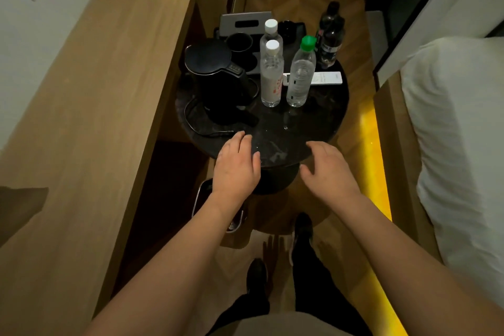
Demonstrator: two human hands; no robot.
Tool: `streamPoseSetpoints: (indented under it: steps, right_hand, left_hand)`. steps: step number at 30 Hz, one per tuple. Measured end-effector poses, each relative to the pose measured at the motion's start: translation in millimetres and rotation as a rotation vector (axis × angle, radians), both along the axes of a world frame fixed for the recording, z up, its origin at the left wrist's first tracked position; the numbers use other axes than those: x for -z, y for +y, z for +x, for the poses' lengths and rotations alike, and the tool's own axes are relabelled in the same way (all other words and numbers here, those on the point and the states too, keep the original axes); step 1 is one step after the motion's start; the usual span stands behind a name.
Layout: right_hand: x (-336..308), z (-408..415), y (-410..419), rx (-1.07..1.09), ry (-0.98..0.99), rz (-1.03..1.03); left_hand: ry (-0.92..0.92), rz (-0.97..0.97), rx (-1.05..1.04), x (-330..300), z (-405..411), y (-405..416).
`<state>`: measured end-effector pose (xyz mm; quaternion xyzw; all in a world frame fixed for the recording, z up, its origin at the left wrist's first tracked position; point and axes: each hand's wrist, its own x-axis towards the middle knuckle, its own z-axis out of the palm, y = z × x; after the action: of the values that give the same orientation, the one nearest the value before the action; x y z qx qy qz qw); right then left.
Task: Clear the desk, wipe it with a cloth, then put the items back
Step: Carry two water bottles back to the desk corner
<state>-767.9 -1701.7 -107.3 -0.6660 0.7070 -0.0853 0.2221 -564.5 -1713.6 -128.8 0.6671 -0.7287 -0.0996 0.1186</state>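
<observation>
A small round dark table [275, 133] carries a black electric kettle [215, 82] with its cord, two clear bottles with white caps [270, 73], a clear bottle with a green cap [301, 73], a dark bottle [330, 35], a white remote [324, 78] and a tray with black cups [240, 42]. My left hand [236, 163] hovers over the table's near edge, fingers straight, holding nothing. My right hand [326, 166] hangs beside it at the near right edge, fingers relaxed and empty. No cloth shows.
A long wooden desk [103, 106] runs along the left. A bed with white linen [458, 144] stands on the right, a lit yellow strip under it. A small bin [201, 199] sits on the floor below my left wrist. My feet stand on wooden flooring.
</observation>
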Motion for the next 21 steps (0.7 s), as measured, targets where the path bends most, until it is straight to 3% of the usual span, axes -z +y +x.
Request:
streamPoseSetpoints:
  steps: [6, 11, 21]
  right_hand:
    - [7, -39, -94, -0.053, -0.099, -0.021]
    - [6, -53, -167, 0.008, -0.341, -0.158]
    - [16, -44, -241, -0.012, -0.562, -0.237]
  left_hand:
    - [0.198, -0.011, -0.114, -8, -53, -73]
    - [0.464, -0.089, -0.232, -22, -84, -129]
    - [0.62, -0.138, -0.337, -17, -99, -205]
